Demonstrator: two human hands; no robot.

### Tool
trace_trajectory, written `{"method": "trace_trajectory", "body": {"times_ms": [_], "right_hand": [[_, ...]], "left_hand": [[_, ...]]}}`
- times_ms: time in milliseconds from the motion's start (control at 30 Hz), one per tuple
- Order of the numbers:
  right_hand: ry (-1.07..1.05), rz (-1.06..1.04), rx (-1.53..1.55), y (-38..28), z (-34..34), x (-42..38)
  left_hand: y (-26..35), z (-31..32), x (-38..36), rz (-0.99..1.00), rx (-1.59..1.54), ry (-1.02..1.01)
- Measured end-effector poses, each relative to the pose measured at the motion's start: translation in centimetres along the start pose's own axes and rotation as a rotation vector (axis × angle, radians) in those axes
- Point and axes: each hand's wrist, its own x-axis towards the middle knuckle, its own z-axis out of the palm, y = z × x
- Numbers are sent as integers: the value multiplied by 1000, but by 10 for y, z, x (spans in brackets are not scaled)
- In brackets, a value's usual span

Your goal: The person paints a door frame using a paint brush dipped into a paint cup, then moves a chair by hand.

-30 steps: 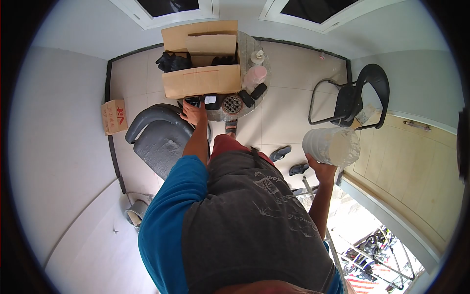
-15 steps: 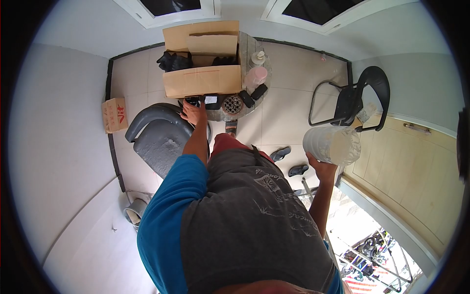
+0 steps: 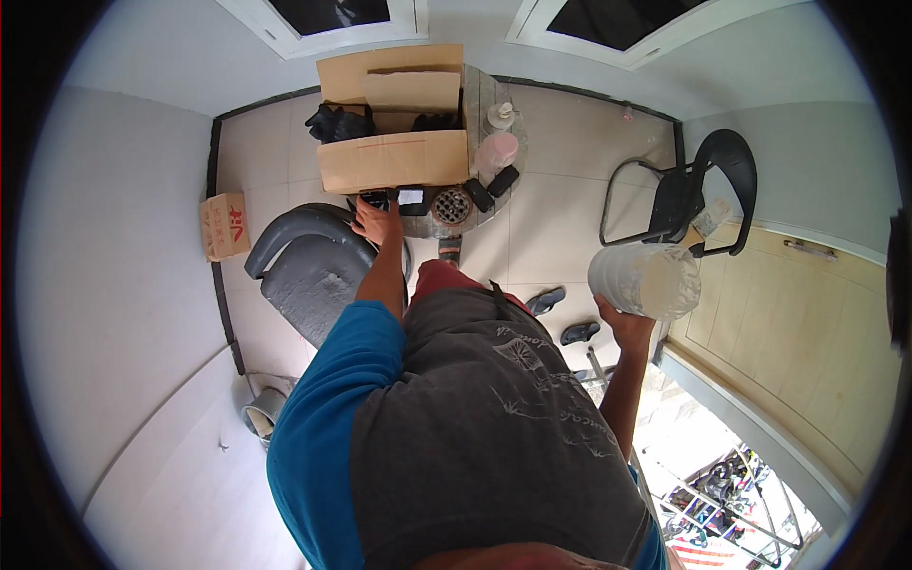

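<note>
Tiled floor (image 3: 556,209); round table (image 3: 480,90); right hand (image 3: 622,328) grip grasping tub (image 3: 644,280); left hand's (image 3: 378,220) unclear.

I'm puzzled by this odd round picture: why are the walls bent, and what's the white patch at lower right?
Head view: a fisheye lens curves the walls and blackens the corners; daylight through the doorway washes out there; the right hand and tub stay sharp.

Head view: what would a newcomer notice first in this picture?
First comes the big translucent plastic container, which the right hand holds up at the person's side, near the wooden door. Next is the open cardboard box on the small round table at the top, where the left hand rests at the table's near edge beside small black items. A grey chair stands just left of that arm.
</note>
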Motion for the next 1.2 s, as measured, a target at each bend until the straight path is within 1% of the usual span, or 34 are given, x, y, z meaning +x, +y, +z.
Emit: {"method": "trace_trajectory", "body": {"times_ms": [67, 133, 367, 433, 533, 833, 1000, 1067, 1133, 1200], "right_hand": [[-7, 15, 6, 0, 1, 1], [16, -69, -58, 4, 2, 1], [-1, -57, -45, 11, 3, 3], [22, -153, -98, 15, 4, 5], [7, -102, -53, 8, 1, 7], [-78, -50, -70, 9, -19, 31], [-179, -93, -63, 30, -44, 57], [-211, -104, -89, 30, -55, 65], [-242, -6, -26, 28, -68, 75], [-254, -66, -61, 35, -80, 87]], "left_hand": [[1, -1, 1, -6, -5, -11], [1, -2, 0, -13, -11, -23], [1, -3, 0, -21, -10, -30], [2, -2, 1, -21, -5, -34], [0, 0, 1, -20, -1, -22], [-1, 0, 0, -40, -19, -21], [0, 4, 4, -39, 23, -31], [4, 2, 3, -81, -5, -66], [6, 1, -2, -106, -24, -33], [8, -3, -4, -142, -63, 9]]}}
